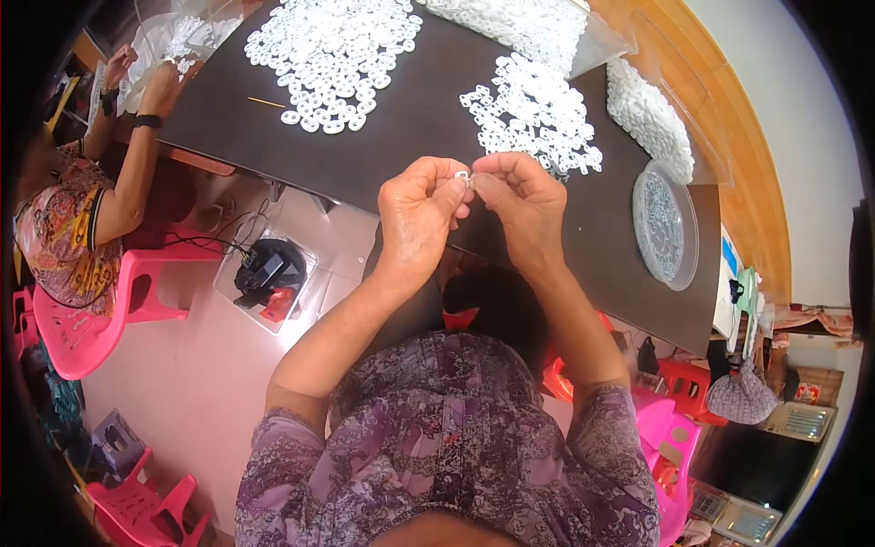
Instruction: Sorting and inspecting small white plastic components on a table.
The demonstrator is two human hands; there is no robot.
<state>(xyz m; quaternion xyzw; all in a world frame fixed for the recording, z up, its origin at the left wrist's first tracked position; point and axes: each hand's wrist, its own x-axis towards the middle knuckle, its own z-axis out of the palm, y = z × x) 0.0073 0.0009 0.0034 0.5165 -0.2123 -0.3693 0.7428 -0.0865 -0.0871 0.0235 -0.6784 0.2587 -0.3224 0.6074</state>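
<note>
Dark matte table here, pink floor underneath, pink plastic chairs around. Both hands meet just past the near edge: left hand and right hand are pinched shut on one small white ring between the fingertips. I'd say keep it close to the thumbs so it doesn't flip away, these look slick and tiny. Just beyond sits a loose pile of white rings, smooth flat hoops, and a round clear dish with greyish bits. Someone else works at the far left corner.

Small white ring mostly hidden between pinching fingertips, round tray's contents too small to tell — co-worker cut off at left edge
</note>
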